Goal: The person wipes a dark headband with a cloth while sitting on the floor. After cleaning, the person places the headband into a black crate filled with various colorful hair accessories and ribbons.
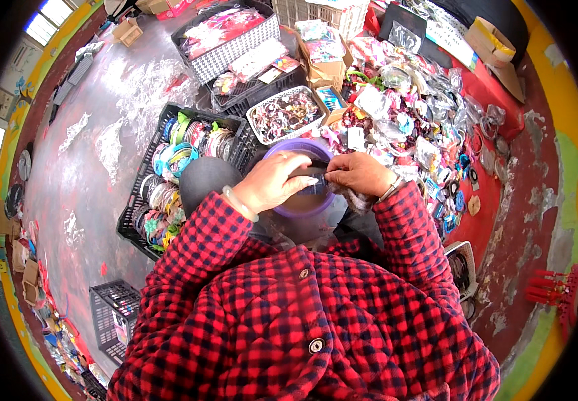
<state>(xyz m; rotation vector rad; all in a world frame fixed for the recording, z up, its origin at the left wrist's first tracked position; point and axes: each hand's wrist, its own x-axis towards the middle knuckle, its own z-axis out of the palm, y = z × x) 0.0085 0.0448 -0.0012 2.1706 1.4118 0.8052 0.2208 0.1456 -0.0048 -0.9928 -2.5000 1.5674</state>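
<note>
Just over a purple basin point(273, 151) between my knees, my left hand point(272, 182) and my right hand point(361, 175) meet at a dark, narrow item point(318, 164). Its exact kind is too small and shadowed to tell. The right thumb and fingers pinch its right end. At the other end, my left fingers curl to it, with the thumb held lower. A greyish cloth point(357, 200) hangs beneath the right hand. Inside the basin something bluish and see-through shows, partly hidden by the hands.
Left of my knee stands a black crate point(135, 212) of headbands. Ahead sits a white basket point(254, 127) of hair ties. A heap of packaged accessories point(396, 113) spreads over red cloth at the right. Another black crate point(105, 321) stands at the lower left.
</note>
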